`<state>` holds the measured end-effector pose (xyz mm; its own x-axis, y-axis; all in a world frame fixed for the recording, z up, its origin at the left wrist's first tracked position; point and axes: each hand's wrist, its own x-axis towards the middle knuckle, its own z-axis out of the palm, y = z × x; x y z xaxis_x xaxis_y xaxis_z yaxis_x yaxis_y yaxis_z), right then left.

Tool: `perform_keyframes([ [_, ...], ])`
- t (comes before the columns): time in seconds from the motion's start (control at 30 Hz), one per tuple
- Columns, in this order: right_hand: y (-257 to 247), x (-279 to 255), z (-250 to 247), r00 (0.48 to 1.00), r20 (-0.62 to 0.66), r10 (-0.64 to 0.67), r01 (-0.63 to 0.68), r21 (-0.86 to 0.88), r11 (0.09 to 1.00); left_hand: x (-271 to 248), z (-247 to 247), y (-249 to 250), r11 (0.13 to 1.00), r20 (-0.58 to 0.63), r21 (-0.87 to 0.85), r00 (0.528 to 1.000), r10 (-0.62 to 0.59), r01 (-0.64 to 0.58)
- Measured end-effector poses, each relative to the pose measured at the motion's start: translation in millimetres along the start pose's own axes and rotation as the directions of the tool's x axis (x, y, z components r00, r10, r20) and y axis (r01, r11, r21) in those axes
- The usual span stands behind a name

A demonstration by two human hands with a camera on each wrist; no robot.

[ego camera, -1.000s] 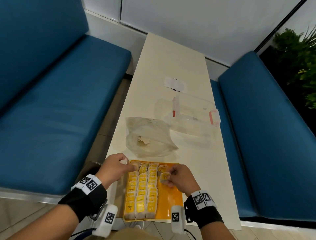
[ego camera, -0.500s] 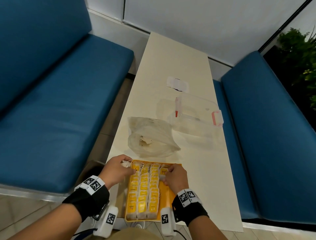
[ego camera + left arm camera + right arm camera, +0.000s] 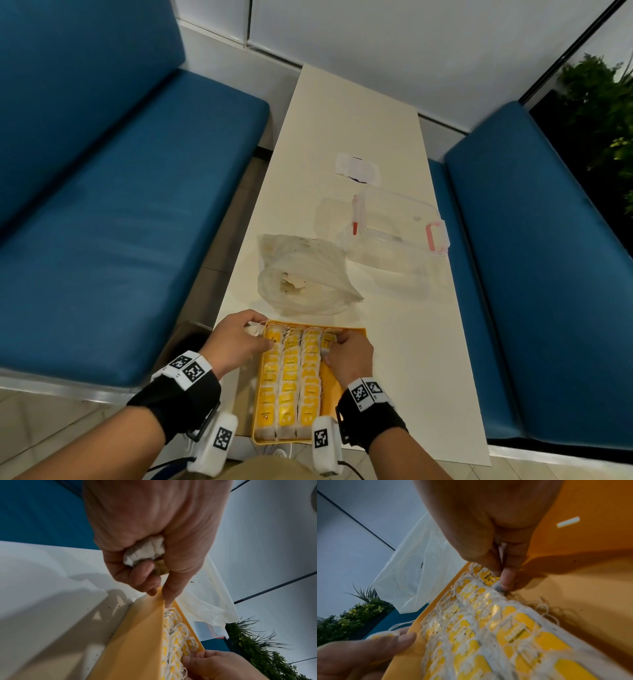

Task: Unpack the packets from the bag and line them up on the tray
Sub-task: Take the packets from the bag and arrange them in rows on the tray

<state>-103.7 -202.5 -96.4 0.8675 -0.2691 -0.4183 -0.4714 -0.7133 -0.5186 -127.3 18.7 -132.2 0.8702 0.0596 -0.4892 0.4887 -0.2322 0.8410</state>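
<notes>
Left hand (image 3: 236, 337) clutches spare packets (image 3: 145, 551); right hand (image 3: 349, 353) pinches packet (image 3: 489, 578) upright at tray (image 3: 356, 334) far end

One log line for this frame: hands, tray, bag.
left hand: grips spare packets | right hand: pinches packet, fourth row | tray: three rows filled | bag: beyond tray

Soft, even indoor light from above leaves the desk (image 3: 359, 130) bright, with faint shadows beside the things on it. The head view bends straight lines at its edges. Both wrist views are dimmer and blurred up close, with the tray (image 3: 590, 507) catching a small white glare.
</notes>
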Motion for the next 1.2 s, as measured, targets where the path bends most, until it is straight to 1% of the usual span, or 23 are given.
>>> perform_keyframes([
  [0.17, 4.9, 1.7, 3.8, 1.0, 0.005, 0.016, -0.016, 0.031, 0.999, 0.0, -1.6, 1.2, 1.0, 0.011, 0.023, 1.0, -0.014, 0.014],
  [0.27, 7.3, 3.0, -0.6, 1.0, 0.029, -0.008, 0.008, 0.006, 1.0, -4.8, -6.9, 7.2, 0.998, 0.039, 0.023, 0.998, -0.053, 0.052],
  [0.33, 5.9, 2.3, -5.4, 0.999, 0.049, -0.014, 0.016, -0.032, 0.999, -9.4, -11.8, 15.8, 0.992, 0.07, -0.07, 0.993, -0.1, 0.104],
  [0.43, 4.1, 3.2, -16.6, 0.998, 0.05, -0.035, 0.039, -0.096, 0.995, -13.6, -21.0, 28.2, 0.955, 0.128, -0.203, 0.973, -0.194, 0.218],
  [0.5, -1.1, 2.2, -25.1, 0.997, 0.037, -0.066, 0.067, -0.022, 0.998, -14.4, -25.2, 32.1, 0.931, 0.156, -0.258, 0.962, -0.224, 0.258],
  [0.53, -4.7, 0.1, -28.9, 0.993, 0.031, -0.113, 0.112, 0.024, 0.993, -15.4, -26.3, 34.5, 0.921, 0.176, -0.282, 0.959, -0.224, 0.267],
  [0.57, -9.9, -3.0, -31.8, 0.981, 0.035, -0.192, 0.19, 0.042, 0.981, -17.0, -26.8, 38.0, 0.912, 0.202, -0.306, 0.954, -0.22, 0.275],
  [0.6, -15.7, -7.7, -33.5, 0.956, 0.058, -0.288, 0.287, 0.037, 0.957, -18.0, -26.3, 41.3, 0.901, 0.235, -0.329, 0.948, -0.213, 0.284],
  [0.63, -22.8, -14.0, -33.9, 0.917, 0.098, -0.386, 0.384, 0.036, 0.923, -19.4, -25.3, 45.4, 0.889, 0.27, -0.35, 0.94, -0.206, 0.295],
  [0.7, -37.4, -29.0, -31.1, 0.818, 0.2, -0.539, 0.537, 0.071, 0.841, -21.8, -21.5, 53.0, 0.87, 0.341, -0.379, 0.921, -0.185, 0.315],
  [0.73, -43.0, -34.2, -28.6, 0.77, 0.236, -0.593, 0.589, 0.097, 0.803, -22.0, -18.9, 55.4, 0.864, 0.373, -0.387, 0.911, -0.173, 0.322],
  [0.77, -46.9, -37.6, -25.7, 0.734, 0.255, -0.629, 0.621, 0.123, 0.774, -22.7, -16.0, 58.4, 0.859, 0.401, -0.39, 0.901, -0.164, 0.331],
  [0.8, -50.0, -39.3, -23.1, 0.713, 0.265, -0.65, 0.636, 0.147, 0.758, -23.6, -13.2, 61.3, 0.856, 0.422, -0.391, 0.892, -0.161, 0.339],
  [0.83, -52.0, -39.2, -20.6, 0.704, 0.268, -0.658, 0.639, 0.166, 0.751, -25.2, -10.4, 64.8, 0.853, 0.441, -0.391, 0.884, -0.157, 0.347],
  [0.93, -53.5, -35.9, -15.4, 0.72, 0.25, -0.647, 0.612, 0.212, 0.762, -27.0, -4.7, 68.8, 0.85, 0.479, -0.402, 0.869, -0.122, 0.341],
  [1.0, -52.4, -33.6, -14.1, 0.758, 0.239, -0.606, 0.548, 0.271, 0.792, -26.8, -3.9, 66.7, 0.856, 0.484, -0.407, 0.87, -0.094, 0.319],
  [1.07, -51.5, -30.4, -15.9, 0.796, 0.231, -0.559, 0.482, 0.316, 0.817, -26.9, -4.8, 63.8, 0.871, 0.467, -0.403, 0.881, -0.068, 0.281],
  [1.2, -51.0, -23.0, -21.6, 0.839, 0.195, -0.507, 0.414, 0.375, 0.829, -27.4, -10.7, 56.7, 0.911, 0.417, -0.375, 0.909, 0.0, 0.172],
])
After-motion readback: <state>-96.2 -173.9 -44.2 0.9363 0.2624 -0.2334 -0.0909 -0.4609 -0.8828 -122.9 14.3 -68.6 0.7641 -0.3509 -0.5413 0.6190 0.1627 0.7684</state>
